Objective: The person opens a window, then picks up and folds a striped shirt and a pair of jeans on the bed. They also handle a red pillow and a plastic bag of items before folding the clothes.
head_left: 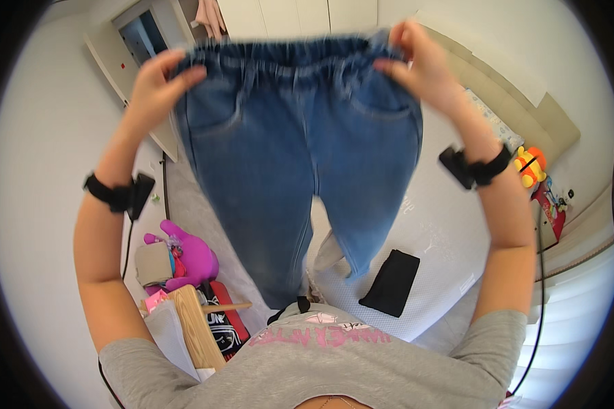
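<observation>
A pair of blue jeans (266, 136) with an elastic waistband hangs from both my hands, front toward me and legs down. At the left end of the waistband, my left hand (167, 85) pinches the fabric between thumb and fingers. My right hand (419, 65), slightly blurred, grips the waistband's right end. The waist is stretched wide between them. Below the right leg, a black folded garment (392, 283) lies on the white mattress (436, 218). The lower end of the left leg reaches down in front of my grey shirt.
The bed's beige headboard (518, 85) stands along the right wall, with an orange and yellow plush toy (529, 167) near it. At the left are a purple plush toy (194, 255) and a wooden chair (194, 327). A door (126, 82) is at the far left.
</observation>
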The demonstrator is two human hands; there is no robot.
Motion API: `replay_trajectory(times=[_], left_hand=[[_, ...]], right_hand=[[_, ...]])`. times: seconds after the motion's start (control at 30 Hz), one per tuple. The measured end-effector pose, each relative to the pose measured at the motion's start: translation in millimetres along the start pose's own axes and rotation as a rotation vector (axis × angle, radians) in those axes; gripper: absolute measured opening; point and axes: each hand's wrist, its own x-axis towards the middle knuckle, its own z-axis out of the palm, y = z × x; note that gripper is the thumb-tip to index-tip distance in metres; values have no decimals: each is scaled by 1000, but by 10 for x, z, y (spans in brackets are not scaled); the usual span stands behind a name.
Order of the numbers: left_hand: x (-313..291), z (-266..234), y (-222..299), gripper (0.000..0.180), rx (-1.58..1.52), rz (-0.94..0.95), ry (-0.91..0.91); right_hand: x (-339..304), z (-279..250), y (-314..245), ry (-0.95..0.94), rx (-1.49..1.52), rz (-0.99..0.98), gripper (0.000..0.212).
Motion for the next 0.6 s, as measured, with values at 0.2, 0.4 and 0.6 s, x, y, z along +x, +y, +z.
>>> replay_trajectory(times=[0.2,0.4,0.6], left_hand=[[552,-37,83,25,-141,-9,85],[760,-77,142,15,10,45,161],[1006,159,74,15,-76,117,213]], right_hand=[[940,-545,-136,-438,34,380,39],[1106,-841,-204,-163,-87,199,27],[1052,-1027,-311,-224,-370,177,26]])
